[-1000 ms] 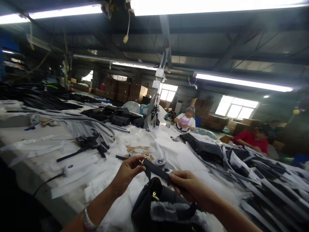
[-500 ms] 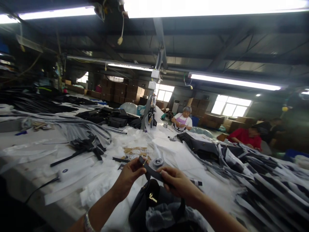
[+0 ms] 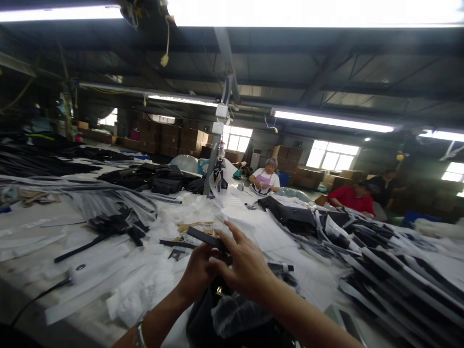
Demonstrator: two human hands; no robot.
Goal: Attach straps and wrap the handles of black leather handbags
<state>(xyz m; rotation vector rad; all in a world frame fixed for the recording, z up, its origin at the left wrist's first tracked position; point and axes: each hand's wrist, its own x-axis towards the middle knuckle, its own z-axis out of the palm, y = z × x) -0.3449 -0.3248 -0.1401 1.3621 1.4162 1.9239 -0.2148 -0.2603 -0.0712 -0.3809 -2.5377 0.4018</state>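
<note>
Head view: left hand (image 3: 197, 270) with its grip narrow on a black strap (image 3: 205, 237), strap end jutting up-left above the bench (image 3: 31, 297). Right hand (image 3: 248, 266) against the strap, fingers part-spread; cannot tell whether its grip closes. Black bag (image 3: 200, 316) directly below both hands, cloudy wrapping (image 3: 237, 316) on it.

The lone camera faced forward and down from the wearer's head, hands (image 3: 250, 266) close below, table (image 3: 34, 285) beyond, windows (image 3: 332, 154) far off.
</note>
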